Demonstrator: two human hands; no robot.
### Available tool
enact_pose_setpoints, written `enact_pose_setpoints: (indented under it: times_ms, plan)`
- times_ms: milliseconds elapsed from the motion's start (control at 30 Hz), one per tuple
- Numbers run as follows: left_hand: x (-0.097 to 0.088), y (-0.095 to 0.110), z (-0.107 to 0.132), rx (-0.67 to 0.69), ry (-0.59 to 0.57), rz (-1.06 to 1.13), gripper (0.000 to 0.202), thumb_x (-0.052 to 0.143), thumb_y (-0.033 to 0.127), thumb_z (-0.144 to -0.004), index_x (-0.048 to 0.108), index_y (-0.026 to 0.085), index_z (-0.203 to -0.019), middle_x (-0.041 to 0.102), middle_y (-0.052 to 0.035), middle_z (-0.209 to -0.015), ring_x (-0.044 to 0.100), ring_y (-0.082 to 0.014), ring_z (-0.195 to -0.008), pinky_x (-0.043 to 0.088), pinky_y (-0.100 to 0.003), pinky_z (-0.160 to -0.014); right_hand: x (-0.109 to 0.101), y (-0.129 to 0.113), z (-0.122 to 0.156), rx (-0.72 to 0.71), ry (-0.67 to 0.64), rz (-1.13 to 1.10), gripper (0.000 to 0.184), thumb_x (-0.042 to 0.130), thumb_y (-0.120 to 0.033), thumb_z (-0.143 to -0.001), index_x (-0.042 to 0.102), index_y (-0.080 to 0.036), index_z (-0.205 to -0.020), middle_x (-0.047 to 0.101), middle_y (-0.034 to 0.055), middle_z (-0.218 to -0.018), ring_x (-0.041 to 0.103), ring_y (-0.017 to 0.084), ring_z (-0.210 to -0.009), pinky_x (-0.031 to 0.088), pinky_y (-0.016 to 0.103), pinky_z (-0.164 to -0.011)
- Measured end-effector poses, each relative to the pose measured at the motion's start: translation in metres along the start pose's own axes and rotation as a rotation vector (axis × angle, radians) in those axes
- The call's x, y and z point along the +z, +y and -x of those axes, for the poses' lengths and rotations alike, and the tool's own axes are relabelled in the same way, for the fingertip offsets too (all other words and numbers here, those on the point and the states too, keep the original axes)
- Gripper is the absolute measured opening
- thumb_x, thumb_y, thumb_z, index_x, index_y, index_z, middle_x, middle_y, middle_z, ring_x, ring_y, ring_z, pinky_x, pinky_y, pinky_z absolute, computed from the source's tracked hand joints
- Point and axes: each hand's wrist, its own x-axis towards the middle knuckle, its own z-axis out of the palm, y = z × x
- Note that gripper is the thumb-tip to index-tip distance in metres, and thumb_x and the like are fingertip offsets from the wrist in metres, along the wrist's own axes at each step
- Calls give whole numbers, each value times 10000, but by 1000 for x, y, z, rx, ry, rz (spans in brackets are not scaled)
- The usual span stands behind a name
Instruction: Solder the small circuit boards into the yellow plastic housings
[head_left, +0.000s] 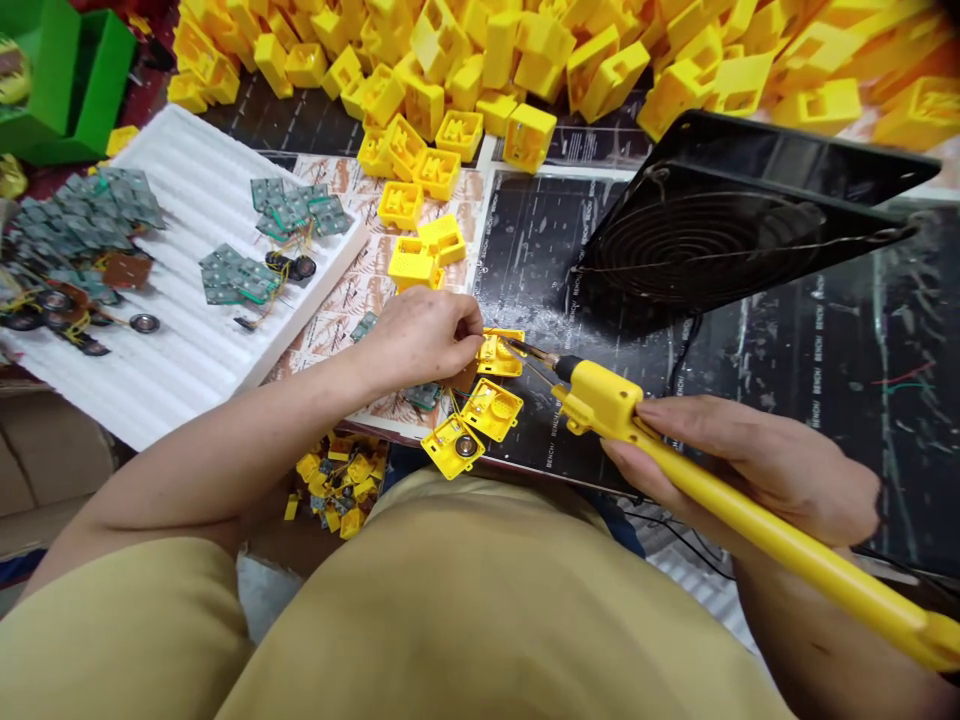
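My right hand [757, 465] grips a long yellow soldering iron [750, 520], its dark tip reaching left onto a small yellow plastic part [501, 352] at the table's near edge. My left hand [420, 335] is closed in a pinch at that same part, fingertips against its left side; what the fingers pinch is too small to name. Two open yellow housings [491, 408], one with a round metal disc inside [454, 446], lie just below it, joined by thin wires.
A heap of yellow plastic housings [525, 50] fills the back of the table. A white foam sheet [187, 300] at left carries green circuit boards and small round speakers. A black fan [720, 230] stands tilted at right. A green box [67, 80] sits far left.
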Motion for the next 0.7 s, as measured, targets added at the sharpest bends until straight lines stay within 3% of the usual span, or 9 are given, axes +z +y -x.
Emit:
enact_pose_setpoints:
  times_ms: [100, 267, 433, 567, 700]
  plan:
    - [-1, 1, 0, 2, 1, -3, 220, 580, 286, -828, 765, 177, -875, 743, -44, -757, 679, -204, -727, 504, -316, -720, 2, 8, -6, -118, -47, -3, 237, 817, -198, -816, 633, -232, -962, 728, -18, -759, 712, 149, -630, 610, 211, -518]
    - [0, 3, -2, 10, 0, -44, 218, 569, 270, -815, 762, 183, -867, 728, -46, -738, 665, -201, -728, 476, -303, -688, 3, 5, -22, -226, -100, 27, 206, 823, -164, -811, 634, -166, -892, 717, 18, -736, 699, 125, -612, 621, 176, -613]
    - [-1, 5, -3, 4, -6, -40, 200, 571, 267, -803, 750, 187, -845, 722, -53, -738, 655, -200, -721, 478, -313, -694, -6, 2, -26, -243, -190, 5, 175, 795, -186, -845, 646, -177, -936, 733, 32, -800, 705, 133, -663, 641, 223, -637]
    - [-2, 5, -2, 9, 0, -34, 178, 583, 258, -781, 745, 195, -822, 712, -44, -717, 633, -181, -684, 479, -306, -685, -20, 1, -14, -54, -226, 24, 88, 710, -288, -928, 662, -222, -962, 727, 14, -828, 711, 139, -733, 638, 258, -738]
    - [-2, 5, -2, 21, 13, -55, 191, 570, 266, -792, 747, 197, -809, 700, -32, -693, 623, -161, -663, 467, -279, -657, -24, 1, -5, 150, -268, 28, 269, 583, -454, -998, 690, -250, -861, 721, 26, -805, 704, 138, -731, 614, 242, -725]
